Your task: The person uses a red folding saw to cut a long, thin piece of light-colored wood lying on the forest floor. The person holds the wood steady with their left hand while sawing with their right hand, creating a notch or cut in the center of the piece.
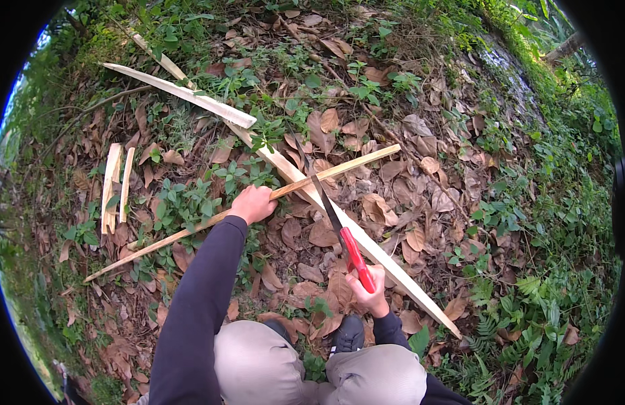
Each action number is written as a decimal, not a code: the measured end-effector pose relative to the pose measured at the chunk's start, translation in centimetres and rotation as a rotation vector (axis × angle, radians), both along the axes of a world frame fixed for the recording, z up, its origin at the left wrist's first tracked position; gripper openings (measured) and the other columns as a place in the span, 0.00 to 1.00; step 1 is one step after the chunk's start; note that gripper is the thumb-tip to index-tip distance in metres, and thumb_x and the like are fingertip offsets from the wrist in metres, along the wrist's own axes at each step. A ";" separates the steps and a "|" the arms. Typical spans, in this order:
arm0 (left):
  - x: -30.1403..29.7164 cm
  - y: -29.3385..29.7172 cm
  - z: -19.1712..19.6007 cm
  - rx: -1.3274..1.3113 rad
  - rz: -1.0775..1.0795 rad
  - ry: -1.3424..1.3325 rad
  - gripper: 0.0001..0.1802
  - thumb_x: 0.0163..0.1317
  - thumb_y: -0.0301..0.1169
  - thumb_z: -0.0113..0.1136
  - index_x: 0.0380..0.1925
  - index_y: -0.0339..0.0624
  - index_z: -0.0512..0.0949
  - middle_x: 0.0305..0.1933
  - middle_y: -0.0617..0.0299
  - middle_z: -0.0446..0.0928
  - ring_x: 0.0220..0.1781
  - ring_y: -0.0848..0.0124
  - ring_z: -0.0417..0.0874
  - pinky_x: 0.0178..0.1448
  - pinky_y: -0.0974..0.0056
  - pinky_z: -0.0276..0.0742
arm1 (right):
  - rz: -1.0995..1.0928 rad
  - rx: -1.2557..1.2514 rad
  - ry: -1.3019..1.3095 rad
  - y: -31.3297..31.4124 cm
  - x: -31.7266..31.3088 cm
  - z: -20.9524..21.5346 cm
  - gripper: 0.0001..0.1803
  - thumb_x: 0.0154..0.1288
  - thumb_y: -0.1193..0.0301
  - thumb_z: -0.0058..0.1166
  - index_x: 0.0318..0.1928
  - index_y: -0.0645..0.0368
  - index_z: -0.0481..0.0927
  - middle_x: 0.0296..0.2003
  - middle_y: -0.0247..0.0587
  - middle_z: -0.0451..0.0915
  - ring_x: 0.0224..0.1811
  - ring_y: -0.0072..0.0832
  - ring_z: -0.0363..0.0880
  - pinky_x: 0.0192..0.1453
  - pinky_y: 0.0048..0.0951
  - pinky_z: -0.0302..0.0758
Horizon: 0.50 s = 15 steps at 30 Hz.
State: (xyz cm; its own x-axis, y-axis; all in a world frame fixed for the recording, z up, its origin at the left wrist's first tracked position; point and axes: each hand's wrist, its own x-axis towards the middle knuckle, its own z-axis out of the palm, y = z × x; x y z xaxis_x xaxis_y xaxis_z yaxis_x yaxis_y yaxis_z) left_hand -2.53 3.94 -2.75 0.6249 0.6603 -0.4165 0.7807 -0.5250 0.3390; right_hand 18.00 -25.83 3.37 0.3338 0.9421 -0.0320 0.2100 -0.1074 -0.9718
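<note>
My left hand point(254, 204) is closed around a long thin wooden strip point(353, 164), which runs from the lower left up to the right. In my right hand point(370, 291) is the red handle of a hand saw point(331, 210). Its dark blade points away from me and meets the strip just right of my left hand. Beneath the strip, a longer pale wooden plank point(393, 267) lies crosswise on the ground, and the strip rests over it where the blade touches. Whether the teeth have cut into the strip cannot be made out.
Another pale split board point(181, 93) lies across the plank's far end. Two short wood pieces point(112, 189) lie at the left. Dry brown leaves and low green plants cover the ground. My knees point(258, 364) and a dark shoe point(348, 333) are at the near edge.
</note>
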 end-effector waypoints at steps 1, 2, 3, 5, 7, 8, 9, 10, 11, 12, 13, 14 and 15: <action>0.4 0.4 0.3 0.024 -0.003 0.011 0.17 0.62 0.42 0.57 0.37 0.39 0.82 0.42 0.45 0.83 0.47 0.44 0.83 0.56 0.46 0.79 | -0.025 0.004 -0.003 -0.1 -0.2 -0.4 0.20 0.54 0.73 0.63 0.14 0.55 0.63 0.10 0.34 0.60 0.09 0.29 0.62 0.19 0.33 0.57; 0.4 -0.3 0.0 0.029 0.006 0.031 0.17 0.62 0.42 0.57 0.37 0.39 0.82 0.42 0.45 0.83 0.46 0.44 0.84 0.56 0.46 0.79 | -0.036 -0.011 0.002 -1.2 -0.6 -1.1 0.20 0.54 0.73 0.63 0.14 0.55 0.63 0.10 0.34 0.60 0.09 0.29 0.62 0.19 0.33 0.57; 0.5 0.1 0.0 0.054 0.001 0.043 0.16 0.62 0.42 0.57 0.36 0.39 0.83 0.41 0.45 0.83 0.46 0.45 0.84 0.55 0.46 0.79 | -0.063 -0.006 0.001 -1.6 -1.2 -1.6 0.21 0.53 0.74 0.63 0.14 0.55 0.63 0.10 0.34 0.60 0.09 0.29 0.61 0.19 0.33 0.57; -0.2 0.0 0.1 0.092 0.005 -0.011 0.16 0.62 0.41 0.57 0.36 0.39 0.83 0.37 0.44 0.84 0.43 0.43 0.84 0.53 0.45 0.80 | 0.015 0.059 -0.079 -4.9 -2.1 0.0 0.20 0.50 0.75 0.64 0.14 0.54 0.63 0.10 0.36 0.59 0.09 0.33 0.62 0.19 0.33 0.57; 0.7 -0.3 -0.3 0.083 0.008 -0.003 0.15 0.62 0.41 0.58 0.35 0.39 0.83 0.36 0.44 0.84 0.42 0.43 0.84 0.52 0.45 0.80 | -0.009 -0.016 -0.029 -9.9 -2.1 -0.2 0.20 0.47 0.75 0.63 0.14 0.54 0.62 0.10 0.35 0.61 0.09 0.36 0.63 0.19 0.35 0.58; 1.0 -0.4 0.0 0.067 -0.004 -0.026 0.15 0.62 0.41 0.58 0.34 0.38 0.82 0.36 0.44 0.84 0.42 0.43 0.84 0.53 0.44 0.80 | -0.012 -0.002 0.001 -10.1 -1.4 0.1 0.19 0.47 0.75 0.63 0.15 0.55 0.62 0.10 0.36 0.61 0.09 0.36 0.63 0.19 0.35 0.58; 0.6 -0.6 -0.2 0.069 -0.002 -0.026 0.15 0.62 0.41 0.58 0.34 0.38 0.82 0.36 0.44 0.84 0.42 0.43 0.84 0.53 0.44 0.80 | -0.013 0.003 0.042 -10.0 -1.4 0.8 0.19 0.47 0.76 0.63 0.15 0.55 0.63 0.10 0.36 0.61 0.10 0.36 0.63 0.19 0.35 0.59; 0.1 -0.7 -0.3 0.072 0.000 -0.027 0.15 0.61 0.41 0.58 0.33 0.38 0.82 0.36 0.44 0.84 0.43 0.44 0.84 0.53 0.45 0.80 | -0.014 0.019 0.024 -9.0 -1.3 0.9 0.19 0.48 0.75 0.63 0.15 0.55 0.63 0.10 0.36 0.61 0.10 0.35 0.62 0.19 0.34 0.59; 0.1 -0.4 0.1 0.089 0.002 -0.031 0.16 0.61 0.41 0.58 0.33 0.38 0.82 0.36 0.44 0.84 0.43 0.44 0.84 0.53 0.45 0.79 | -0.015 0.050 0.004 -6.2 -1.0 1.3 0.18 0.49 0.75 0.63 0.15 0.56 0.63 0.11 0.36 0.62 0.10 0.33 0.62 0.19 0.33 0.59; 0.5 -0.7 0.2 0.048 -0.016 -0.018 0.16 0.61 0.41 0.58 0.33 0.38 0.82 0.37 0.43 0.83 0.43 0.44 0.84 0.53 0.45 0.79 | -0.042 0.023 -0.007 -3.6 -0.6 1.0 0.18 0.51 0.75 0.62 0.15 0.56 0.64 0.11 0.36 0.62 0.10 0.32 0.62 0.19 0.33 0.59; 0.6 -0.7 0.1 0.047 -0.006 -0.024 0.16 0.62 0.41 0.58 0.33 0.37 0.82 0.37 0.44 0.83 0.43 0.44 0.84 0.53 0.45 0.79 | -0.067 -0.009 -0.018 -1.2 -0.4 0.5 0.19 0.52 0.75 0.62 0.15 0.57 0.64 0.11 0.36 0.62 0.10 0.30 0.61 0.19 0.32 0.59; 0.4 -0.6 0.0 0.050 0.001 -0.021 0.16 0.62 0.41 0.58 0.33 0.37 0.82 0.38 0.44 0.83 0.43 0.44 0.84 0.53 0.45 0.80 | -0.067 -0.017 0.005 0.8 -0.4 0.1 0.19 0.54 0.74 0.61 0.16 0.57 0.64 0.11 0.36 0.61 0.10 0.28 0.61 0.19 0.32 0.58; 0.1 -0.6 0.0 0.052 0.014 -0.018 0.16 0.62 0.41 0.58 0.34 0.37 0.82 0.38 0.44 0.83 0.44 0.44 0.84 0.53 0.46 0.80 | -0.060 -0.026 0.029 2.0 -0.7 -0.1 0.19 0.55 0.74 0.61 0.16 0.57 0.64 0.11 0.36 0.61 0.09 0.27 0.60 0.19 0.32 0.58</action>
